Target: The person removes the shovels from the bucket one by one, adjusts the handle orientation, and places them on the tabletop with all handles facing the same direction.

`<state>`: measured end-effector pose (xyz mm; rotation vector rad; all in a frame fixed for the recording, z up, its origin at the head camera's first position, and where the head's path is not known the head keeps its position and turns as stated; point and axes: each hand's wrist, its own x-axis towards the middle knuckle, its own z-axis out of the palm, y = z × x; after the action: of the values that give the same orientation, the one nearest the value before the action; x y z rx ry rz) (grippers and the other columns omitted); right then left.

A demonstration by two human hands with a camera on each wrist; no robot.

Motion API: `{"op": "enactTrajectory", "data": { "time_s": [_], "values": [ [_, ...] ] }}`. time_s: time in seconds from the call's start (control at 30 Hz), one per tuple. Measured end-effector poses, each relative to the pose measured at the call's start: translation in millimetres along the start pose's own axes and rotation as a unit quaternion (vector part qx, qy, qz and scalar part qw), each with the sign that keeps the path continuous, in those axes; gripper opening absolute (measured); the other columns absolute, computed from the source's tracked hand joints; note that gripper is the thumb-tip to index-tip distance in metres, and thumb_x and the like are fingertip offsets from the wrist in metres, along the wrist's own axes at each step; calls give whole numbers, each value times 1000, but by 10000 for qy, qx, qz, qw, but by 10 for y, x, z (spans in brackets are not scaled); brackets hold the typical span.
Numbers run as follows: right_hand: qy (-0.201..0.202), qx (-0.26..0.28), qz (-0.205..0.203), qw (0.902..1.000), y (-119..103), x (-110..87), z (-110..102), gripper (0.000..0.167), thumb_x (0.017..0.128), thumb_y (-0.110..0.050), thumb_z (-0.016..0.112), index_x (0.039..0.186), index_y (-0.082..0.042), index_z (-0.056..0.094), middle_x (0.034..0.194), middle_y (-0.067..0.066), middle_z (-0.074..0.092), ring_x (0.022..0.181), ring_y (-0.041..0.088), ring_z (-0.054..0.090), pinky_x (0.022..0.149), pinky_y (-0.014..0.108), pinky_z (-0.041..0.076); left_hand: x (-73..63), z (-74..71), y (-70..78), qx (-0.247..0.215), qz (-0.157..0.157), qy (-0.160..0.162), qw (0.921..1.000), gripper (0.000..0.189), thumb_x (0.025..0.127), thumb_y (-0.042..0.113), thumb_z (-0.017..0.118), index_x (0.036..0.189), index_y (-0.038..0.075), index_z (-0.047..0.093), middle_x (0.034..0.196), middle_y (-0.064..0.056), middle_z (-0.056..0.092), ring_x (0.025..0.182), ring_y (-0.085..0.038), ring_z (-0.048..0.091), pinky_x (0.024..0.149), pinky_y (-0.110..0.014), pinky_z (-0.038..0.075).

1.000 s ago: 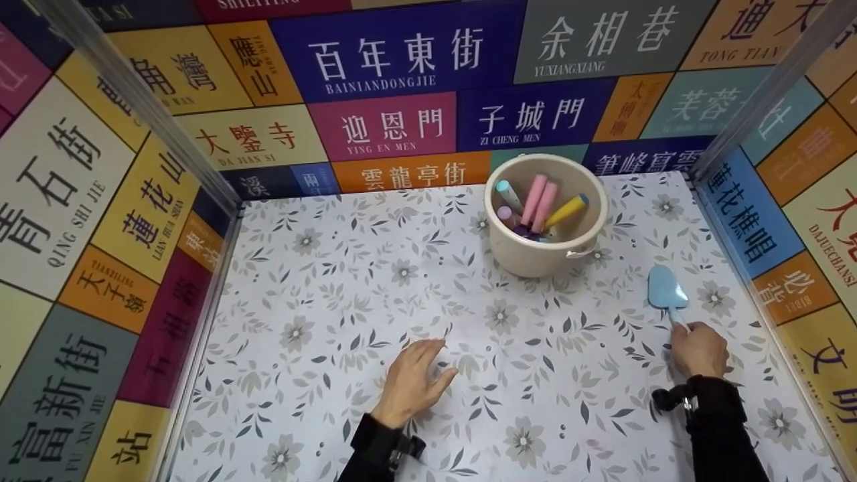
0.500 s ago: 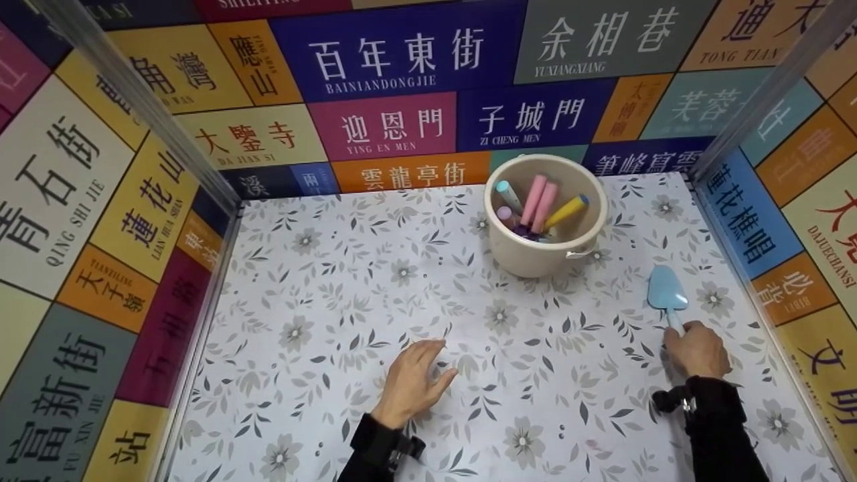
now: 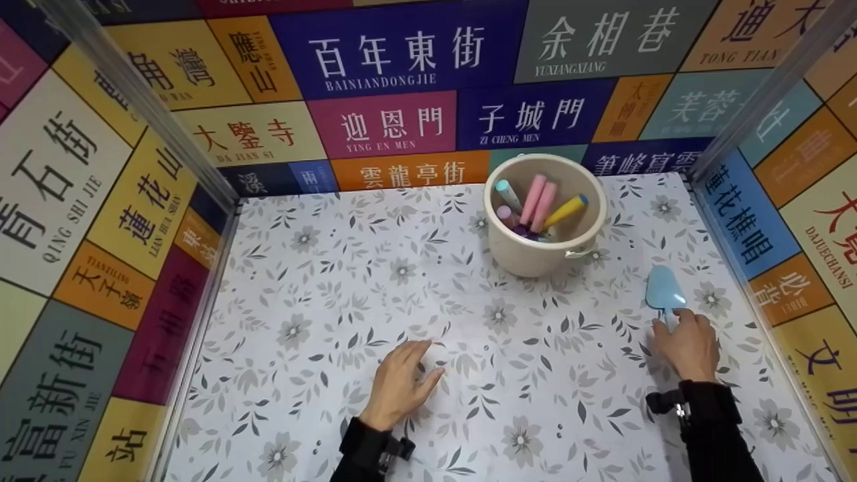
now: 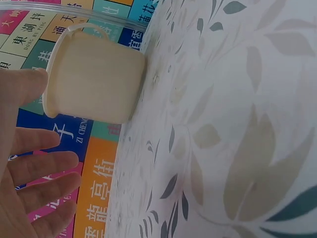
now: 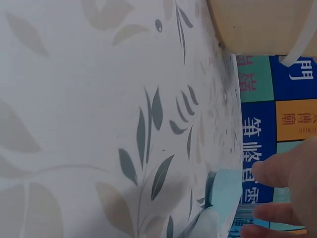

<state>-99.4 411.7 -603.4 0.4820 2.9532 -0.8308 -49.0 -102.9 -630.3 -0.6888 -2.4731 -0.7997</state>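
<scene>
A light-blue toy shovel lies on the flowered tabletop at the right, blade pointing away from me. My right hand is over its handle, with thumb and fingers spread to either side. In the right wrist view the fingers look apart from the shovel, whose handle shows at the bottom. My left hand hovers low over the middle of the table or rests on it; which, I cannot tell. Its fingers are relaxed, and the left wrist view shows nothing in the hand.
A cream bucket stands at the back right, holding several marker-like sticks, among them pink, yellow and light blue. Walls covered in coloured signs enclose the back and both sides of the table.
My right hand has loosened from the shovel's handle and shifted slightly left and forward. The shovel stays in about the same place. My left hand has drifted slightly left.
</scene>
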Motion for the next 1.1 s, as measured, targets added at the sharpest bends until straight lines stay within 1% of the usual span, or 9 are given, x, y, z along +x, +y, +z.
{"op": "enactTrajectory", "data": {
  "time_s": [0.23,0.47,0.57,0.7,0.8,0.87,0.93,1.03,1.1],
  "values": [
    [641,140,-793,9947,-217,-90,2,49,104,-21,60,136,16,53,124,43,52,110,62,51,86,71,42,-87,-90,-112,-60,-248,77,9996,46,92,29,80,122,-4,71,114,-15,74,107,-33,70,93,-45,58],
    [1021,265,-1378,9848,-496,-118,-111,46,101,-16,65,134,15,56,122,41,54,110,59,52,87,70,42,-135,-180,-189,65,-461,168,9988,47,87,26,83,123,-2,72,115,-16,74,107,-33,70,93,-46,57],
    [1381,343,-1932,9708,-627,-100,-181,43,96,-9,70,129,16,60,117,41,58,105,59,54,86,69,43,-149,-212,-208,66,-545,222,9982,47,85,23,85,123,-1,72,115,-16,73,107,-33,70,93,-46,57],
    [1912,327,-2832,9392,-791,-60,-308,40,88,-2,76,120,17,64,111,40,62,99,59,57,83,69,45,-176,-246,-216,144,-642,248,9975,47,85,23,85,123,-3,72,114,-18,73,108,-36,70,93,-48,57],
    [2109,172,-3322,9192,-932,-10,-447,39,86,-2,77,118,16,65,109,39,63,96,58,59,80,69,46,-193,-265,-219,215,-714,212,9970,49,86,24,84,123,-4,71,114,-20,73,108,-37,69,94,-49,57],
    [2106,48,-3558,9105,-1040,36,-559,40,85,-2,79,119,15,65,109,38,63,95,57,60,79,68,47,-200,-272,-222,233,-740,199,9968,49,85,23,85,124,-5,71,115,-20,73,108,-38,70,94,-50,57],
    [2017,-54,-3704,9067,-1164,88,-676,41,85,-1,80,120,15,65,108,37,63,93,55,60,77,66,48,-208,-276,-227,240,-746,211,9967,49,84,22,86,123,-5,71,115,-21,73,108,-39,70,94,-50,57],
    [1782,-124,-3861,9050,-1357,178,-836,43,85,1,81,122,14,64,109,36,63,92,53,60,77,62,48,-220,-278,-236,254,-769,241,9964,50,82,18,87,123,-4,72,115,-21,73,108,-39,70,94,-50,57],
    [1528,-72,-3870,9093,-1490,240,-917,44,86,2,81,124,14,63,112,36,63,97,51,60,81,61,48,-229,-277,-242,242,-795,248,9962,50,81,17,87,123,-5,72,115,-21,73,108,-39,70,94,-50,57]
  ]
}}
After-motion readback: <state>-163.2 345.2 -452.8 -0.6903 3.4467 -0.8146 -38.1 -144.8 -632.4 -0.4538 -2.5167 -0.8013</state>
